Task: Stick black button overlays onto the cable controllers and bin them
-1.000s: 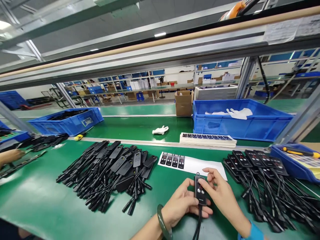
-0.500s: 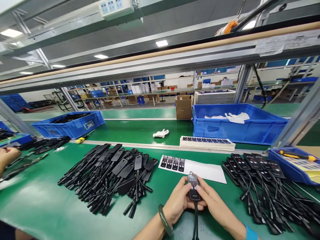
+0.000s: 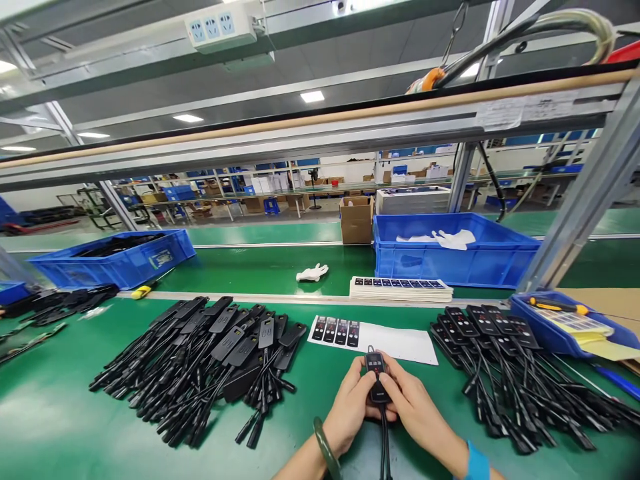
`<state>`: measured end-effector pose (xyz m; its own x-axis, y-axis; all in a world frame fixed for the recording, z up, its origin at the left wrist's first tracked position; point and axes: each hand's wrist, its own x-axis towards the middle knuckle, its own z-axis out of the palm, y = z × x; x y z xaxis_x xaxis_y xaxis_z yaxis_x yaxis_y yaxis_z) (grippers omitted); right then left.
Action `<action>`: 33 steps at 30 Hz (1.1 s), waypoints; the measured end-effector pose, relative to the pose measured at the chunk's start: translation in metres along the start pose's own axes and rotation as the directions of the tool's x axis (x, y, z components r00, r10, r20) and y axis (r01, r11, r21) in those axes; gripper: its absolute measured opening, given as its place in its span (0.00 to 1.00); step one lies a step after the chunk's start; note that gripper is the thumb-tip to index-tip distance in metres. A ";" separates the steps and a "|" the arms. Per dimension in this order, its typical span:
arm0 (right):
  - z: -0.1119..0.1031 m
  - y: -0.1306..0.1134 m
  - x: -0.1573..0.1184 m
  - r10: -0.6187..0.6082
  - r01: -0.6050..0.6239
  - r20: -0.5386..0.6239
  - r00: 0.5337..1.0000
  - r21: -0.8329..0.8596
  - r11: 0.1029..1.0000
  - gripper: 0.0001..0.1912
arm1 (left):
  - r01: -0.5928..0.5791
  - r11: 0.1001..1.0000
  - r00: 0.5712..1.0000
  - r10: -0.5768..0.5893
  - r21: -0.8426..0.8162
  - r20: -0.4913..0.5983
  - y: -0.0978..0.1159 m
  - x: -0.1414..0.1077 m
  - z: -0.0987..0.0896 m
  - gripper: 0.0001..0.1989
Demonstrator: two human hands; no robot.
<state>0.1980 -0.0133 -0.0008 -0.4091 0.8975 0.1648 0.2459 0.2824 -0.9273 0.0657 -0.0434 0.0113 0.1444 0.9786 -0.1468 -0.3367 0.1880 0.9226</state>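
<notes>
Both hands hold one small black controller (image 3: 377, 379) with a labelled face and two cables hanging down toward me. My left hand (image 3: 350, 400) wraps its left side, thumb on the face; my right hand (image 3: 407, 400) grips the right side, its thumb also pressed on the face. Just beyond lies a white label sheet (image 3: 395, 341) with several black labels at its left end. Left of my hands is a heap of black controllers (image 3: 240, 343) without face labels, cables toward me. On the right, labelled controllers (image 3: 483, 323) lie in a pile with tangled cables.
Behind the label sheet stands a stack of label sheets (image 3: 400, 289). A white glove (image 3: 312, 273) lies on the green surface. Blue bins stand at back right (image 3: 455, 263) and back left (image 3: 120, 263). A blue tray (image 3: 545, 327) at right holds a yellow-black tool (image 3: 557, 306).
The view has turned slightly right, so the bench things sit further left. Both thumbs have shifted up the controller's face, closer together. The other person's hand at far left has nearly left view.
</notes>
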 end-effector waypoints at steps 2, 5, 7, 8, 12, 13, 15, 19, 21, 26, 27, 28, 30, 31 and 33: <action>0.000 -0.002 -0.001 -0.013 0.013 0.002 1.000 -0.026 1.000 0.26 | 0.011 1.000 1.000 -0.010 0.024 -0.025 -0.001 0.001 0.000 0.21; 0.000 -0.004 -0.002 -0.035 0.035 0.005 0.999 -0.063 0.997 0.26 | 0.009 0.997 0.998 -0.004 0.077 -0.055 -0.001 0.002 0.001 0.20; 0.000 -0.006 -0.003 -0.041 0.041 0.008 0.999 -0.084 0.996 0.25 | 0.004 0.996 0.998 0.001 0.091 -0.060 -0.001 0.002 0.002 0.20; 0.000 -0.007 -0.003 -0.040 0.041 0.013 0.999 -0.093 0.995 0.25 | 0.004 0.996 0.998 0.002 0.093 -0.060 0.000 0.002 0.002 0.20; 0.000 -0.008 -0.004 -0.042 0.045 0.033 0.999 -0.111 0.993 0.25 | 0.011 0.997 0.999 -0.007 0.076 -0.049 0.002 0.000 0.003 0.21; 0.000 -0.008 -0.003 -0.048 0.052 0.032 0.998 -0.113 0.992 0.25 | 0.014 0.998 0.999 -0.011 0.069 -0.044 0.002 0.000 0.003 0.21; 0.000 -0.008 -0.003 -0.056 0.059 0.028 0.998 -0.114 0.992 0.24 | 0.018 0.998 0.999 -0.016 0.058 -0.037 0.003 0.000 0.002 0.20; -0.001 -0.009 -0.003 -0.049 0.054 0.043 0.998 -0.113 0.992 0.25 | 0.014 0.998 0.999 -0.011 0.061 -0.042 0.002 0.000 0.002 0.20; -0.001 -0.009 -0.003 -0.044 0.049 0.052 0.998 -0.115 0.992 0.25 | 0.013 0.997 0.999 -0.010 0.075 -0.043 0.002 0.000 0.002 0.20; -0.001 -0.008 -0.003 -0.062 0.067 0.047 0.997 -0.112 0.992 0.25 | 0.020 0.996 0.999 -0.017 0.086 -0.034 0.004 -0.001 0.003 0.18; -0.002 -0.008 -0.003 -0.062 0.067 0.042 0.997 -0.111 0.992 0.25 | 0.023 0.996 0.999 -0.020 0.083 -0.033 0.004 0.000 0.003 0.17; -0.002 -0.009 -0.004 -0.065 0.068 0.034 0.997 -0.112 0.991 0.25 | 0.028 0.996 0.999 -0.025 0.080 -0.036 0.004 0.000 0.002 0.17; -0.001 -0.010 -0.004 -0.081 0.083 0.016 0.997 -0.117 0.990 0.25 | 0.033 0.997 0.998 -0.029 0.076 -0.051 0.003 0.001 0.002 0.18; -0.001 -0.010 -0.005 -0.094 0.094 0.008 0.996 -0.120 0.988 0.25 | 0.030 0.997 0.998 -0.025 0.076 -0.061 0.003 0.001 0.002 0.18; 0.000 -0.011 -0.006 -0.120 0.120 0.005 0.993 -0.123 0.985 0.25 | 0.014 0.996 0.997 -0.007 0.085 -0.078 0.003 0.001 0.001 0.19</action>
<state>0.1975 -0.0214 0.0083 -0.4401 0.8552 0.2737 0.3014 0.4278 -0.8521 0.0664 -0.0417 0.0141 0.0734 0.9808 -0.1806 -0.2541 0.1935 0.9476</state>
